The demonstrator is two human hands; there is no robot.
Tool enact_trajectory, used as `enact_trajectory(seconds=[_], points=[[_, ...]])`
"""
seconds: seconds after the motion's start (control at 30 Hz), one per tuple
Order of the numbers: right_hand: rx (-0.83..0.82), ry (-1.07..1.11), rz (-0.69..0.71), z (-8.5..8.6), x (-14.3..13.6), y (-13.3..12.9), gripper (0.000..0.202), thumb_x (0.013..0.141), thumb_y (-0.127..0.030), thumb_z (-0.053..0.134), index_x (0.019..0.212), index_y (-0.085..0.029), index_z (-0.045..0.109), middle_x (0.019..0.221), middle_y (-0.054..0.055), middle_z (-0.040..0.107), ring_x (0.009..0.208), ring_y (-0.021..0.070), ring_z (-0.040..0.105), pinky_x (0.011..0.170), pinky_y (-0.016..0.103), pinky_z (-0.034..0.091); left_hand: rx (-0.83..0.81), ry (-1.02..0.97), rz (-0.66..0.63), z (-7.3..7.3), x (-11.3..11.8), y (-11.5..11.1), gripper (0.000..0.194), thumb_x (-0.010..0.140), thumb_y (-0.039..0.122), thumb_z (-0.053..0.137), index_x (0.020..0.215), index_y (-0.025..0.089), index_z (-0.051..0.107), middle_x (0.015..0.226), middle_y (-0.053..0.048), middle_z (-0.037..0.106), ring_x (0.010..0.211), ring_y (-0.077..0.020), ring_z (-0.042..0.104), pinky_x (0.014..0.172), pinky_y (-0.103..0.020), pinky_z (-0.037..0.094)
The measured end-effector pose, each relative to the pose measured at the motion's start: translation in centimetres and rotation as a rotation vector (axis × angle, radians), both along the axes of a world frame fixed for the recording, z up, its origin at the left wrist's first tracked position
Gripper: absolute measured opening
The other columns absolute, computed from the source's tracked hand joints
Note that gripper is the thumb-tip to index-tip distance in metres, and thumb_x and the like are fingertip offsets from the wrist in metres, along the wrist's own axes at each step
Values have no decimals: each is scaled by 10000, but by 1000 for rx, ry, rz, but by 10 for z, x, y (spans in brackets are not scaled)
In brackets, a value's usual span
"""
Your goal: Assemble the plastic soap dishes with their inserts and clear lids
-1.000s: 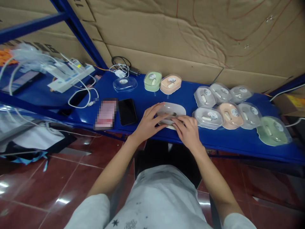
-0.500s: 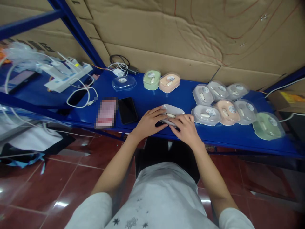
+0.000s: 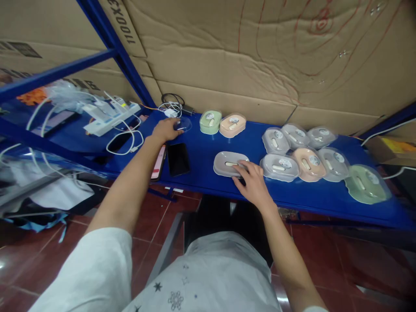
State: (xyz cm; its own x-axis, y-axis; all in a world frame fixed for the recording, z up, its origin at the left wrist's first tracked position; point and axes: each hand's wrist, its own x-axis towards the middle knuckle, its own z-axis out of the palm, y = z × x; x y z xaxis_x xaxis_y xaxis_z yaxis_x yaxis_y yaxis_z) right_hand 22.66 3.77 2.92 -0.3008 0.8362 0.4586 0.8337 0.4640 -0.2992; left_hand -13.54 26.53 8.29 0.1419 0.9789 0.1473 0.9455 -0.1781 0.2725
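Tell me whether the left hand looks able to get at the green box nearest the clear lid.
Likely yes: the left hand is at the clear lid, just left of the green box, and nothing visible stands between lid and box.

Gap behind grey dish (image 3: 222,160), cases (image 3: 308,164) crowding right

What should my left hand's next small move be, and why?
I'd probably lift the clear oval plastic lid with your left hand: it is at the lid's edge, while your right hand touches the oval grey plastic box, which looks uncovered, unlike the covered grey box to its right.
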Motion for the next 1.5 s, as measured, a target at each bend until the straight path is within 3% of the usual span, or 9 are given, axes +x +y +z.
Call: enact_trajectory(seconds=[0.1,0.2,0.37,0.5,0.6,0.7,0.87,1.3,1.5], points=[[-19,26,-8,1,0,-1,444,1094,-403,535,1508,-271,621,1537,152,594,1432,334,552,1187,544,457,-14,33,70,1,8,-8,615,949,595,657,1443,229,680,1395,-153,736,1362,-402,644,1175,-550,486],[-29,84,-7,3,0,0,603,1096,-431,529,1661,-249,423,1659,176,463,1560,335,440,1259,556,417,32,7,75,8,29,-40,591,1055,552,547,1527,204,630,1407,-160,734,1380,-409,649,1201,-557,472],[-20,176,-57,3,4,1,923,1074,-476,575,1763,-267,-3,1810,197,148,1706,347,176,1323,618,344,291,-242,-308,12,91,-125,542,1108,497,566,1594,256,568,1611,-67,604,1522,-276,552,1304,-430,424],[56,214,-83,4,9,1,1045,1040,-467,642,1760,-281,-91,1843,174,9,1716,375,113,1331,641,323,325,-237,-477,-10,133,-166,547,1121,528,527,1616,297,543,1655,-50,557,1568,-255,496,1332,-446,396],[33,210,-36,4,11,1,932,1054,-415,627,1773,-288,49,1851,138,43,1719,343,125,1342,595,324,338,-249,-525,-30,142,-173,525,1124,487,532,1616,304,544,1671,-63,537,1605,-272,444,1326,-479,397],[-60,190,-12,3,11,3,813,1069,-411,604,1759,-300,189,1821,125,234,1696,308,239,1342,568,333,374,-240,-509,-45,141,-173,475,1120,451,555,1574,314,592,1634,-84,579,1583,-307,474,1261,-511,445],[-63,266,-30,-2,9,5,680,1062,-415,630,1683,-266,393,1726,145,440,1629,304,399,1317,564,378,419,-211,-530,-53,141,-175,419,1106,426,603,1500,295,660,1553,-100,655,1520,-323,548,1187,-494,471],[-118,251,-32,-1,9,4,674,1079,-447,583,1691,-238,392,1761,150,383,1648,296,368,1339,543,357,436,-185,-515,-52,139,-182,520,1104,426,617,1593,255,568,1540,-97,664,1463,-291,600,1118,-437,481],[-144,224,-49,1,9,3,684,1079,-446,566,1707,-262,367,1771,130,369,1653,297,356,1344,546,346,366,-196,-498,-51,140,-184,443,1105,431,601,1520,283,647,1562,-97,646,1476,-307,580,1131,-456,466]])
